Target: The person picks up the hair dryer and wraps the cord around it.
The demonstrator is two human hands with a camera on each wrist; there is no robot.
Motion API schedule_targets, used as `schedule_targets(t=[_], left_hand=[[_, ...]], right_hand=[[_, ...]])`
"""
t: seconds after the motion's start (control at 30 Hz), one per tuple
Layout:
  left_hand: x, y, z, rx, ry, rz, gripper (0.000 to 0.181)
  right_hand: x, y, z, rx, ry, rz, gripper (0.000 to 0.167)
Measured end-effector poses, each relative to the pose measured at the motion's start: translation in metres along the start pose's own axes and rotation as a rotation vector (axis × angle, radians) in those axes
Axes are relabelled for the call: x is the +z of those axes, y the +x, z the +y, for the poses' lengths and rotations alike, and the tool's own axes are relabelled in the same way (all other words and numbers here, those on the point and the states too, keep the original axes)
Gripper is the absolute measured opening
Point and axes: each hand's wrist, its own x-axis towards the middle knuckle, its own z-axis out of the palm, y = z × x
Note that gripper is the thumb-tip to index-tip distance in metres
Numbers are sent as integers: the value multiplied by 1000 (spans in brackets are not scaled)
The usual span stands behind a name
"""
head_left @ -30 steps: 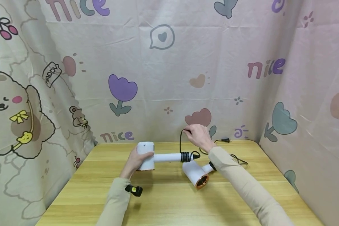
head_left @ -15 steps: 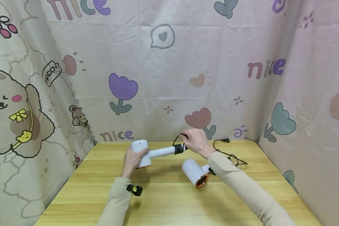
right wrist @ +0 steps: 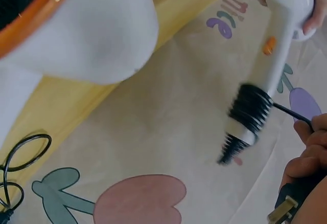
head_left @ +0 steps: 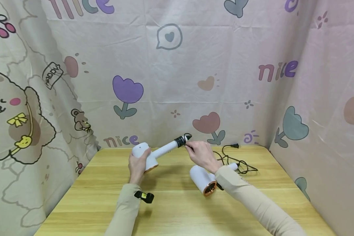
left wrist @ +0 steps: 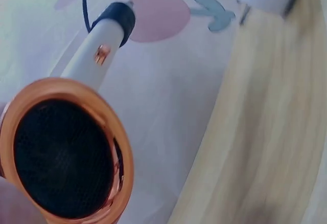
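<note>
My left hand (head_left: 138, 166) grips the head of a white hair dryer (head_left: 165, 149), lifted above the table with its handle slanting up to the right. Black cord (head_left: 181, 141) is wound in several turns round the handle's end. Just right of those turns my right hand (head_left: 203, 155) pinches the cord; the right wrist view shows it running taut from the coil (right wrist: 250, 107) to the curled fingers (right wrist: 312, 147). In the left wrist view the dryer's copper-rimmed grille (left wrist: 64, 157) faces the camera.
A second white hair dryer (head_left: 201, 179) lies on the wooden table (head_left: 165, 209) below my right hand, partly behind the forearm. Its loose black cord (head_left: 245, 167) and a plug (head_left: 234, 146) lie at the back right. A patterned curtain (head_left: 153, 82) hangs behind the table.
The held dryer's handle has tilted upward and its head has shifted left. My right hand, holding the cord, has come down from above the handle to beside and below its wrapped end.
</note>
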Motion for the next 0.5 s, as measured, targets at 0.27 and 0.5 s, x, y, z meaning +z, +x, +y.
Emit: schedule_targets(t=[0.27, 0.5], left_hand=[[0, 1, -3, -137, -312, -5, 81], [-7, 2, 0, -230, -423, -44, 82]], right_hand=[[2, -13, -2, -11, 99, -71, 17], [-1, -23, 7, 95, 363, -256, 27]])
